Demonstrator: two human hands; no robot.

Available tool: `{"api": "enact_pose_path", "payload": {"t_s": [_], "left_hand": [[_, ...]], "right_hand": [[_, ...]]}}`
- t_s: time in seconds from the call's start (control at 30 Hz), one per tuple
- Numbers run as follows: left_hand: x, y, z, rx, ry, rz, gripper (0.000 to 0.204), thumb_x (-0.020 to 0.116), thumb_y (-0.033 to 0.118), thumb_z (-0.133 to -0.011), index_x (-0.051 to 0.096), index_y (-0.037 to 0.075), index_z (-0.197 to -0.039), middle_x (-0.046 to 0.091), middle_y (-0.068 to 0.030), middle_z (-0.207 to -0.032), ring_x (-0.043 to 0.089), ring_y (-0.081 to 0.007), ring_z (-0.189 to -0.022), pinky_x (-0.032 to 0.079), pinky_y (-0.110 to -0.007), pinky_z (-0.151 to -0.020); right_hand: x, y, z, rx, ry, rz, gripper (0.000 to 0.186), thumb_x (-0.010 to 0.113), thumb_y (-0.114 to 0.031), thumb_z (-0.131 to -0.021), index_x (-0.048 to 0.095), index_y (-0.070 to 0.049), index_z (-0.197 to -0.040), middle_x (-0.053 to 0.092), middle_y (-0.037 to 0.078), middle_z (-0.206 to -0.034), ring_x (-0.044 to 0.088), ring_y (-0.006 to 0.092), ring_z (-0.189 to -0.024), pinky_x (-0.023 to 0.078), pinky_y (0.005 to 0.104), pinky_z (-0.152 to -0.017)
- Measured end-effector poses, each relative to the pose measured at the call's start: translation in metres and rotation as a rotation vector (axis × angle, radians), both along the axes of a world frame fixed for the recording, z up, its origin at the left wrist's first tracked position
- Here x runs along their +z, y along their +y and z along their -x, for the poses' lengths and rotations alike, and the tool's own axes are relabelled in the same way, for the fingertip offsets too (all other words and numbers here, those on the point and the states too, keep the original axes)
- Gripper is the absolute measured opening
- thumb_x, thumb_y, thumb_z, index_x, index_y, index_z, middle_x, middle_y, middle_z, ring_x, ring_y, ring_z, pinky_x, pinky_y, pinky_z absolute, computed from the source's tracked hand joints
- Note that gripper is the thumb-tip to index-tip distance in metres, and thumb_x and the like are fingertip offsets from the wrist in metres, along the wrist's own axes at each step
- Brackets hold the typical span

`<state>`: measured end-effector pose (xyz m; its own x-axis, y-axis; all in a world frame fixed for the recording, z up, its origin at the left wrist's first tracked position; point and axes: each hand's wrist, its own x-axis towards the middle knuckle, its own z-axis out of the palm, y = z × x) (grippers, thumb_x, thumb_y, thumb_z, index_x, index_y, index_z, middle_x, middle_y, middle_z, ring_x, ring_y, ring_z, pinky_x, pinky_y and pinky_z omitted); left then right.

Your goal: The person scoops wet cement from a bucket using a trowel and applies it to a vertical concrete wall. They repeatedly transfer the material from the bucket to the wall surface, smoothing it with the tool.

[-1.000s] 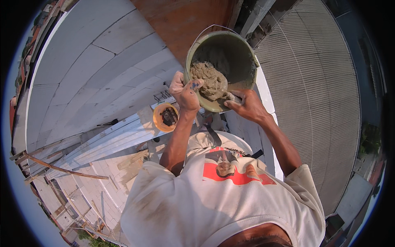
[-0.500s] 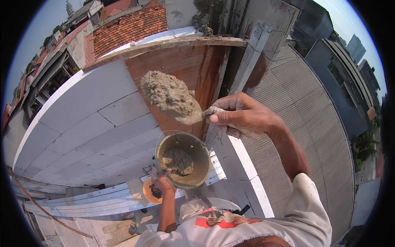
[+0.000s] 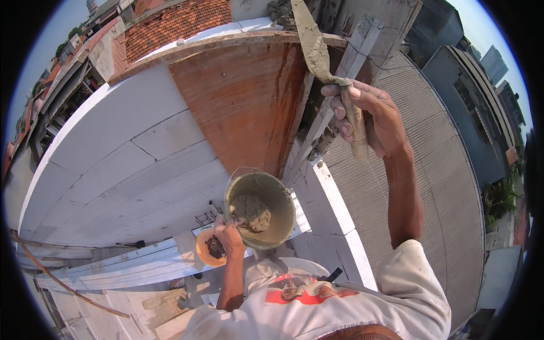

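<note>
My right hand [image 3: 365, 116] is wrapped round the handle of a trowel [image 3: 315, 48], raised at the upper right. Its blade points up and away, smeared with wet mortar, with its tip cut off by the picture's edge. Lower down, my left hand [image 3: 229, 235] grips the near left rim of a bucket [image 3: 288, 212]. A lump of grey mortar [image 3: 251, 214] lies in the bucket, which is tilted so that I see inside. Behind the raised trowel are the wooden formwork panel [image 3: 238, 107] and the upright post [image 3: 362, 42].
A pale block wall [image 3: 130, 141] curves along the left, and a shorter block wall [image 3: 337, 226] runs beside me on the right. Beyond it slopes a corrugated roof [image 3: 419, 141]. Below stands an orange basin [image 3: 205, 255] with dark contents. A board [image 3: 260, 37] tops the formwork.
The trowel has swung up and right, and its big heap of mortar is gone from the blade, leaving a thin smear. The bucket has shifted slightly right in my left hand.
</note>
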<state>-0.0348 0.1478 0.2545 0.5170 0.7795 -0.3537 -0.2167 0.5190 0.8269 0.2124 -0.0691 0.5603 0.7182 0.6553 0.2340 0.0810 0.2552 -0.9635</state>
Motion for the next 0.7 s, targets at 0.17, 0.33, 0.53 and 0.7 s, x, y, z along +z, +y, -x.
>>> {"api": "enact_pose_path", "payload": {"t_s": [0.17, 0.33, 0.53, 0.7], "left_hand": [[0.01, -0.005, -0.036, -0.198, -0.03, -0.201, 0.018, 0.059, -0.008, -0.081, 0.051, 0.007, -0.078, 0.054, 0.0012, -0.076, 0.048, -0.008, -0.066, 0.046, -0.027, -0.064], [0.045, -0.009, -0.072, -0.46, -0.082, -0.316, 0.024, 0.063, -0.011, -0.076, 0.05, 0.009, -0.073, 0.051, 0.0037, -0.071, 0.046, -0.0053, -0.065, 0.042, -0.022, -0.06], [0.06, -0.01, -0.105, -0.661, -0.173, -0.486, 0.026, 0.064, -0.012, -0.074, 0.049, 0.008, -0.07, 0.05, 0.0045, -0.07, 0.048, -0.0038, -0.064, 0.045, -0.022, -0.059], [0.068, -0.016, -0.101, -0.582, -0.153, -0.542, 0.027, 0.067, -0.01, -0.072, 0.048, 0.008, -0.069, 0.048, 0.0057, -0.069, 0.043, -0.003, -0.063, 0.039, -0.022, -0.056]], "right_hand": [[-0.123, -0.06, 0.094, -0.034, -0.169, 0.759, 0.038, 0.066, -0.017, -0.091, 0.068, 0.005, -0.121, 0.068, 0.013, -0.08, 0.067, 0.0212, -0.065, 0.059, 0.0359, -0.065], [-0.224, -0.046, 0.126, -0.311, -0.606, 1.291, 0.039, 0.066, -0.009, -0.088, 0.066, 0.005, -0.125, 0.067, 0.021, -0.1, 0.07, 0.0328, -0.086, 0.06, 0.0425, -0.077], [-0.254, -0.031, 0.141, -0.25, -1.069, 1.198, 0.029, 0.064, -0.007, -0.087, 0.069, 0.005, -0.113, 0.062, 0.015, -0.112, 0.064, 0.029, -0.104, 0.06, 0.0411, -0.081], [-0.221, -0.049, 0.129, -0.215, -0.971, 1.253, 0.029, 0.065, -0.005, -0.086, 0.069, 0.004, -0.113, 0.062, 0.016, -0.108, 0.064, 0.0295, -0.106, 0.06, 0.0397, -0.078]]}}
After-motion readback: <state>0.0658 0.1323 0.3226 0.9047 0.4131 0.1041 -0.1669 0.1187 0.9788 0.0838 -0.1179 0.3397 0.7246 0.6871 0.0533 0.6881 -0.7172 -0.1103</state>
